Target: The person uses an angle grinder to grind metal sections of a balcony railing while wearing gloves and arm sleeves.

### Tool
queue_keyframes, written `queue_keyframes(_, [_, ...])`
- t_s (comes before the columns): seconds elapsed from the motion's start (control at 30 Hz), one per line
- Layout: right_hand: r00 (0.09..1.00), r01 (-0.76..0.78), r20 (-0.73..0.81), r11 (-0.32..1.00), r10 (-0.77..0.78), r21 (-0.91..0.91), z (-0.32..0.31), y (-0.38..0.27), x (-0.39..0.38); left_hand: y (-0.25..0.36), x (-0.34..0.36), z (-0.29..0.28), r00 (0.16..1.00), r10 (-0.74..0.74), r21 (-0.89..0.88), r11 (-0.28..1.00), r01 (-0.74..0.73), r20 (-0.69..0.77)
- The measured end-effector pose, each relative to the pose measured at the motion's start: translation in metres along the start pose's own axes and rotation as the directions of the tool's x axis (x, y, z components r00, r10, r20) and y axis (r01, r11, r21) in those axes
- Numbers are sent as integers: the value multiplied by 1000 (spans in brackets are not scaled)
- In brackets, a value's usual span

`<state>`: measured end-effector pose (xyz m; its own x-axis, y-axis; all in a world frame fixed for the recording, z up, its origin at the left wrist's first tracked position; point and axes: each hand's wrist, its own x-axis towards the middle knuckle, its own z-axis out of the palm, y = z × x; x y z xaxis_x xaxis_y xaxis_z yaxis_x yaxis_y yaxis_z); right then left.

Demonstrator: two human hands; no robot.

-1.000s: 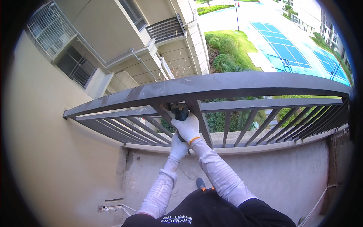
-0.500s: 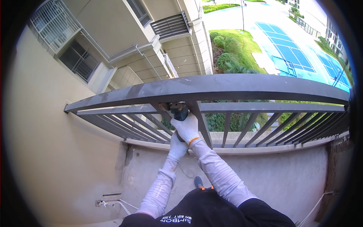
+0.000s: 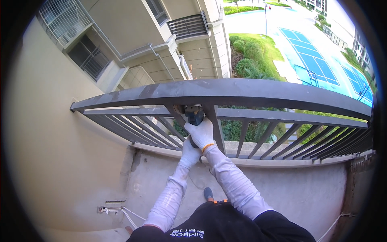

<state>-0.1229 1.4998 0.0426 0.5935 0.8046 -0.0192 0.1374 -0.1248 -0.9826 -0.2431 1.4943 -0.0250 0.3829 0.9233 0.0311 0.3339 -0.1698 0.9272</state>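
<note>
Both my hands, in white gloves, are closed around a dark angle grinder (image 3: 195,114). My right hand (image 3: 202,132) wraps its body just behind the metal head. Lower down, my left hand (image 3: 189,155) grips the rear part. The grinder's head sits between two upright posts, under the top rail of a dark grey metal railing (image 3: 246,91). That rail hides the head's far end, so the disc and its contact with the metal cannot be made out. Small orange sparks (image 3: 191,71) fly beyond the rail.
A beige wall (image 3: 52,141) stands at the left, with cables (image 3: 117,209) coming out low down. Thin balusters (image 3: 268,135) fill the railing. Past it lie a neighbouring building (image 3: 133,32), shrubs and blue courts far below. My shoe (image 3: 208,193) rests on the concrete floor (image 3: 282,193).
My view has shifted slightly, moving the scene beyond the railing a little rightward. Both hands keep their hold on the grinder between the posts. Sparks look more orange now.
</note>
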Motion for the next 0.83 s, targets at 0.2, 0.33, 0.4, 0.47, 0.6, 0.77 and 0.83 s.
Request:
queue_keyframes(0.2, [999,1,51,1000,-1,4,-2,12,-11,-8,-16,5,1000,-2,-2,1000,2,-10])
queue_keyframes(0.33, [994,36,99,987,-52,156,-1,31,-54,-44,-61,6,997,-81,60,995,82,-10])
queue_keyframes(0.4, [975,41,209,986,-75,159,-13,43,-76,-33,-99,18,996,-55,30,998,58,-75])
queue_keyframes(0.47, [929,-27,370,991,-25,134,-24,46,-96,-41,-125,20,996,-54,119,991,62,-73])
queue_keyframes(0.6, [876,189,392,948,-280,255,-54,18,-105,7,-152,30,996,-64,-32,998,63,-57])
queue_keyframes(0.77, [845,261,428,946,-320,194,-111,-97,-80,111,-117,-22,965,-23,-149,987,64,261])
queue_keyframes(0.83, [845,213,475,969,-246,124,-126,-127,-76,131,-87,-68,913,192,57,972,-227,359])
